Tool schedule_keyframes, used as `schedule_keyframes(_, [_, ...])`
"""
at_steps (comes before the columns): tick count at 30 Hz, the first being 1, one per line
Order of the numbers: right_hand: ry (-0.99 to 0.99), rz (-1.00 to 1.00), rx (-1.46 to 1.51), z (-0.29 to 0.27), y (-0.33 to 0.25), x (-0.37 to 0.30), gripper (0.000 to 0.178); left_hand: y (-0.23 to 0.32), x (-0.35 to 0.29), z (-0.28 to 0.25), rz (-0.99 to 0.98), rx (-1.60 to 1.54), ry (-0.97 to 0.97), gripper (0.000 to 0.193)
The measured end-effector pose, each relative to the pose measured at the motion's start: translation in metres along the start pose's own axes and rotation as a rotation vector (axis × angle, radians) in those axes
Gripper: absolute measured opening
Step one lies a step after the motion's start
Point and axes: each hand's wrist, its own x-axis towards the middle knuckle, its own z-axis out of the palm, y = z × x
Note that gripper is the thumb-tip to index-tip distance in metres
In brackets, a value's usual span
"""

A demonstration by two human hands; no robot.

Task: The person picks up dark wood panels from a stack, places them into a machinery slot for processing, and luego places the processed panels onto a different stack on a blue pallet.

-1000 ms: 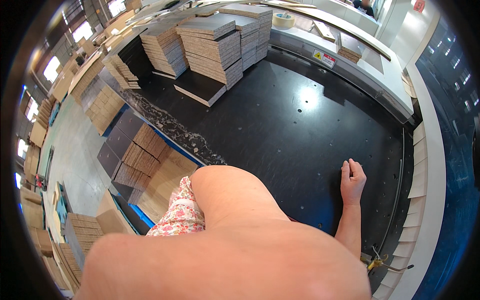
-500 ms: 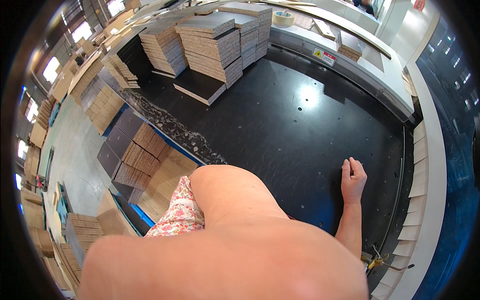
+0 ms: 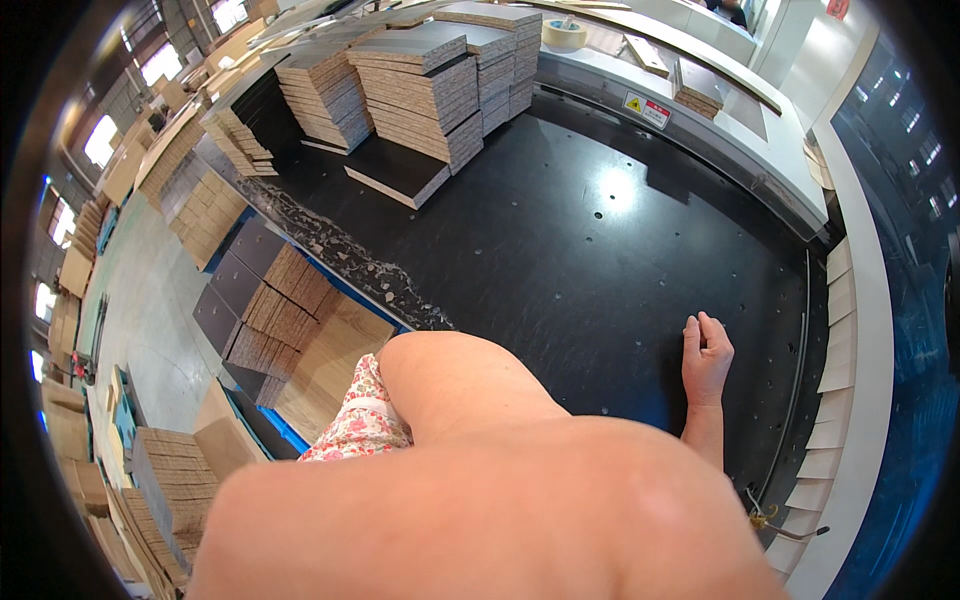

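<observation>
While holding the right hand (image 3: 706, 358) on or just above the black, hole-dotted tabletop (image 3: 540, 270), is curling the fingers narrow, thumb close beside the fingertips; cannot tell about contact or any small thing inside. Is showing tabletop all round the hand, spreading widest toward ten o'clock. Is having overlapping white flaps (image 3: 836, 368) near at three, a small yellow piece (image 3: 763, 518) near at five. Is showing, well apart at ten, a low dark-topped board (image 3: 400, 170) at the foot of tall board stacks (image 3: 415, 97). Is showing a tape roll (image 3: 563, 38) at eleven, past the far edge.
</observation>
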Motion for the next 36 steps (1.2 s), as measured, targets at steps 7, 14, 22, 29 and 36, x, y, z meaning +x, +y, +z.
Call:
schedule_keyframes(7, [0.011, 0.042, -0.057, -0.002, 0.011, -0.006, 0.024, -0.008, -0.037, -0.061, -0.050, 0.447, 0.099, 0.018])
schedule_keyframes(14, [-0.055, 0.017, -0.005, -0.002, 0.001, -0.006, 0.020, -0.009, -0.137, -0.134, -0.574, 1.647, 0.479, 0.014])
schedule_keyframes(22, [-0.046, 0.031, 0.008, 0.002, 0.006, -0.007, 0.016, 0.030, -0.231, -0.257, -1.167, 2.106, 0.991, 0.103])
schedule_keyframes(29, [-0.064, 0.050, 0.004, 0.000, 0.008, -0.007, 0.014, 0.032, -0.221, -0.278, -1.260, 2.084, 1.208, 0.102])
schedule_keyframes(36, [-0.067, 0.058, 0.008, 0.000, 0.008, -0.007, 0.013, 0.056, -0.245, -0.301, -0.918, 1.624, 1.563, 0.057])
